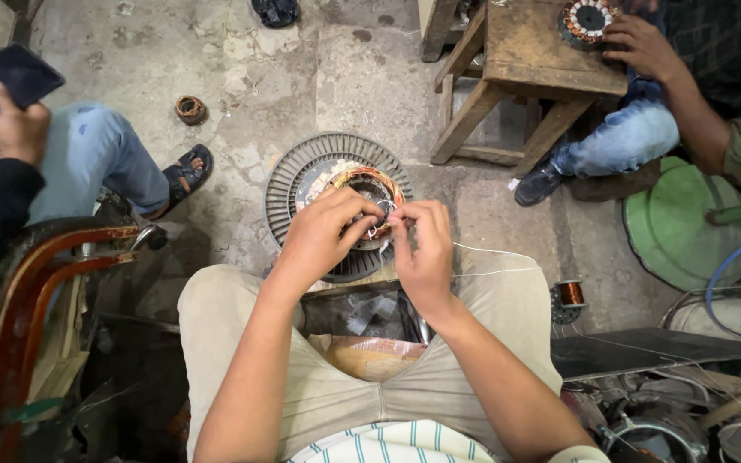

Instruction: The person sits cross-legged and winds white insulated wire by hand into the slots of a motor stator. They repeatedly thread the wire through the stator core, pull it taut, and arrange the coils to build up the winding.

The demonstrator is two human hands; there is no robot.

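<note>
Hands over a round motor winding [370, 190] with copper coils, set in a grey finned metal disc [289, 184] just beyond the knees. Left hand [323, 233] closed, fingertips pinching white thread [495, 251] at the winding's near edge. Right hand [424, 249] closed too, pinching the same thread, touching the left fingertips. Thread trailing out to the right of the right hand. Small copper wire spool [569, 294] on the floor further right. Another person's hand [641, 45] on a wooden stool [525, 51] beyond.

soft, even daylight – shadows faint, no glare; edges bend, perhaps from a wide lens, corners slightly soft.
</note>
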